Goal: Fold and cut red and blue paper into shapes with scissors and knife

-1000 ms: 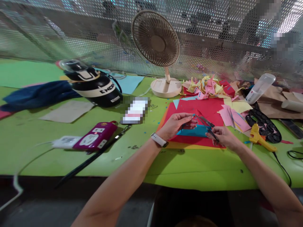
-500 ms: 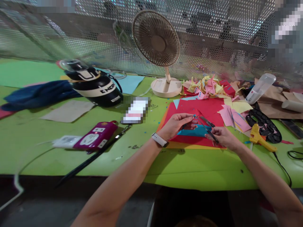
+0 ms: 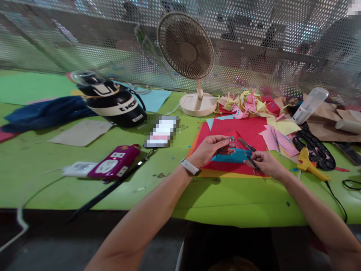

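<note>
My left hand (image 3: 213, 149), with a white watch band on the wrist, pinches a tiny blue scrap of paper (image 3: 231, 139) between thumb and fingertips. Its exact shape is too small to make out. In my right hand (image 3: 263, 162) are black-handled scissors (image 3: 247, 146), blades apart and pointing left towards the scrap. Beneath both hands lie red paper sheets (image 3: 248, 128) over an orange-yellow one, with a blue strip of paper (image 3: 238, 156) on top.
Behind the sheets stand a desk fan (image 3: 199, 105) and a heap of paper scraps (image 3: 248, 103). To the right are a yellow glue gun (image 3: 310, 165), a black palette (image 3: 316, 148) and a clear bottle (image 3: 311, 105). A phone (image 3: 162, 131), purple power bank (image 3: 115, 162) and black bottle (image 3: 115, 105) lie left.
</note>
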### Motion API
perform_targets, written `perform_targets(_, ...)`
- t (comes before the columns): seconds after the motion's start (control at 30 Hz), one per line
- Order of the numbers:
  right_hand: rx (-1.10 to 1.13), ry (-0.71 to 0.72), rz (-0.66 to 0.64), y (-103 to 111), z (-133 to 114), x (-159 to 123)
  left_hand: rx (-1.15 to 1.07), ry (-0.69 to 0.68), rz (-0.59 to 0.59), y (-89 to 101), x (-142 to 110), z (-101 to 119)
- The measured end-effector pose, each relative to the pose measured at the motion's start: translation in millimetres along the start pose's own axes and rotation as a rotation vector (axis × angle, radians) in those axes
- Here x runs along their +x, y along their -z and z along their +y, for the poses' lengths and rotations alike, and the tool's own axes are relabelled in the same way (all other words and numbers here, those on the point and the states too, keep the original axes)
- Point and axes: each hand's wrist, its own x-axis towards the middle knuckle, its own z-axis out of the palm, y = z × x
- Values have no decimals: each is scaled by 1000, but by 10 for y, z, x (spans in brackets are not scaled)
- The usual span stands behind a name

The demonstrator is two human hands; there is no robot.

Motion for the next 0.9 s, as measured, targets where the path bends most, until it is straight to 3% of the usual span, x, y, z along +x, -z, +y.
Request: perform_targets(0.9, 36, 12, 42, 9, 31, 24, 42, -5, 7, 6, -4, 17)
